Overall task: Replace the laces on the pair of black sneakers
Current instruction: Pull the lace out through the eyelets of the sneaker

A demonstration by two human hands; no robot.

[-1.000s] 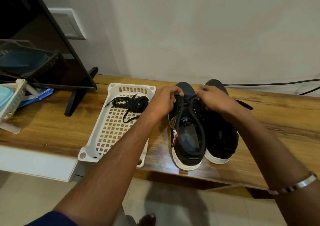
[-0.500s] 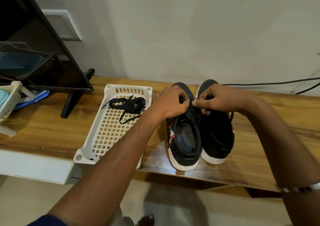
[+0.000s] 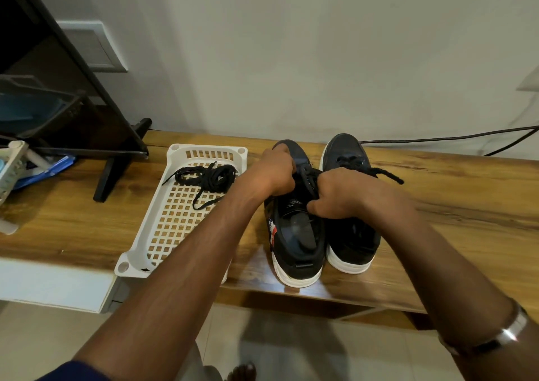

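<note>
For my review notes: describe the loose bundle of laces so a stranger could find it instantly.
On the wooden bench, left of the sneakers, lies a white lattice tray. The black lace bundle lies coiled at its far end, the only laces no hand touches.

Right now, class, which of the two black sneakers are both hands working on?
The left sneaker, next to the white basket. The left hand and right hand both grip its laces; the right sneaker stands untouched.
</note>
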